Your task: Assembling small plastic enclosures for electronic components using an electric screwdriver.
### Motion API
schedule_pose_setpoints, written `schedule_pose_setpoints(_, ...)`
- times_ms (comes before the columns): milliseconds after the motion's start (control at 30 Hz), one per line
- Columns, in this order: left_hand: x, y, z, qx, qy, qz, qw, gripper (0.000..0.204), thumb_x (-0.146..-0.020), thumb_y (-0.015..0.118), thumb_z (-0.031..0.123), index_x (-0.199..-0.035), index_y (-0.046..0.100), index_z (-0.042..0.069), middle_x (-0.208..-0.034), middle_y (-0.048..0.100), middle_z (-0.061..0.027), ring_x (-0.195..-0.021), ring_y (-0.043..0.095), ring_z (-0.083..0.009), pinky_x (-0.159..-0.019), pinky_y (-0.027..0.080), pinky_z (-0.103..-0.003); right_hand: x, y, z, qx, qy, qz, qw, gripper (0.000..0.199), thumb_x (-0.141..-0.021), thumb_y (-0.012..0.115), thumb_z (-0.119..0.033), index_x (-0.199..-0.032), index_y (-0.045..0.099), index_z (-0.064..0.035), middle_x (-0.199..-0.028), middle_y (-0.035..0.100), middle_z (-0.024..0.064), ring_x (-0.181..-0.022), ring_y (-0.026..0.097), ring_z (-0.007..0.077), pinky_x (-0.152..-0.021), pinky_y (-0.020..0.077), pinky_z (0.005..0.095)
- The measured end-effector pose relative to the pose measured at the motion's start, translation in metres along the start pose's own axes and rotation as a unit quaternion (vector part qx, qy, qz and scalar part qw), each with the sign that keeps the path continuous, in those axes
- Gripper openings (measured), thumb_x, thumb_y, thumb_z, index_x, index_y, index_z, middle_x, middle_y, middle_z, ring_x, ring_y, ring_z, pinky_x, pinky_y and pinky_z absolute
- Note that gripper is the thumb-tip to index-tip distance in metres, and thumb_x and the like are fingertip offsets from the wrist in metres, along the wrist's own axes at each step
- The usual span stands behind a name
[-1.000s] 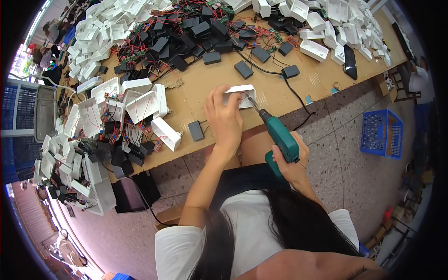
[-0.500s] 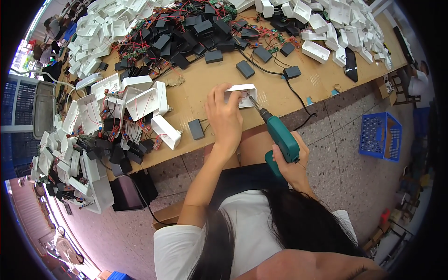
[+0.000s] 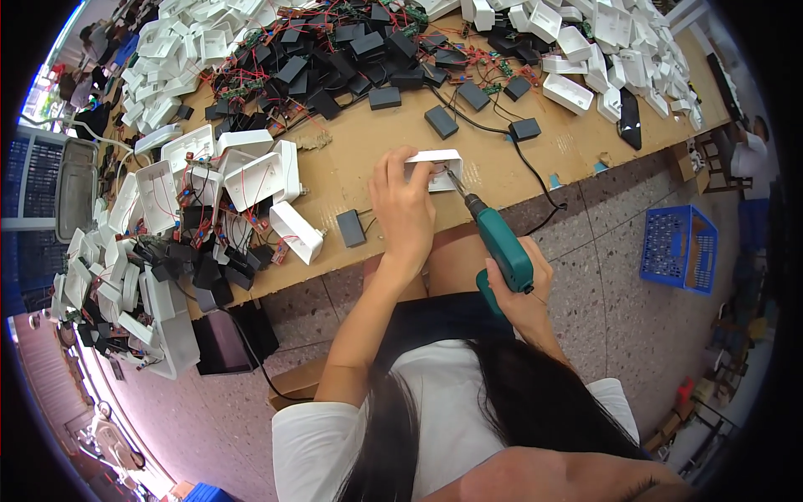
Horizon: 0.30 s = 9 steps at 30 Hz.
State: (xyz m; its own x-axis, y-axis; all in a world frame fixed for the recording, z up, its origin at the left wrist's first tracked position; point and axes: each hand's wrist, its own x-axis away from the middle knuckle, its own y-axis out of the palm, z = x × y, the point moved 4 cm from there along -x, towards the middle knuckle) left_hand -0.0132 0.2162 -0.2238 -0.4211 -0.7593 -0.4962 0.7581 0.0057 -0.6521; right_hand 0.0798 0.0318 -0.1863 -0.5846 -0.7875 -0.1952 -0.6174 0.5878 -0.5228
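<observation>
My left hand (image 3: 403,197) grips a white plastic housing (image 3: 445,156) by its left side, close to the table's front edge. The housing lies with its open side toward me, and my fingers cover its left part. My right hand (image 3: 524,289) is wrapped round the handle of a green power screwdriver (image 3: 503,243). Its bit reaches into the housing; the exact spot where the tip touches is too small to make out. Left of my left wrist lies a black box (image 3: 350,228) with a thin wire.
Black boxes (image 3: 368,46) with red wires are heaped at the back, between piles of white housings (image 3: 573,43). More housings with wired boards (image 3: 255,182) lie at the left. A black cable (image 3: 535,171) hangs over the table edge (image 3: 577,176). A blue crate (image 3: 679,249) stands on the floor.
Almost nothing differs. Both hands, the housing and the screwdriver keep their places, with only a slight shift of the whole view.
</observation>
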Motion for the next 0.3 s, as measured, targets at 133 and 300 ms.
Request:
schedule_pose_setpoints(133,0.0007,-0.0011,-0.0017,0.005,-0.004,0.003,1.000,0.013,-0.083,0.076,0.001,-0.095,0.075,0.006,-0.122,0.062,-0.0096,-0.120,0.057,-0.0338,-0.099,0.046,-0.048,0.0014,0.0025,-0.0017,0.017,-0.003,-0.012,1.000,0.020,-0.086,0.081,-0.003,-0.097,0.065,0.0014,-0.090,0.062,0.0128,-0.076,0.064,0.0278,-0.069,0.0514,0.0349)
schedule_pose_setpoints(300,0.0050,-0.0006,-0.0072,-0.001,0.008,-0.008,1.000,0.021,-0.081,0.072,-0.002,-0.099,0.072,0.006,-0.126,0.060,-0.0098,-0.126,0.055,-0.0324,-0.097,0.044,-0.047,0.0035,0.0051,-0.0056,0.016,-0.005,-0.019,1.000,0.020,-0.087,0.081,-0.004,-0.098,0.065,0.0004,-0.091,0.062,0.0122,-0.076,0.064,0.0273,-0.068,0.0511,0.0349)
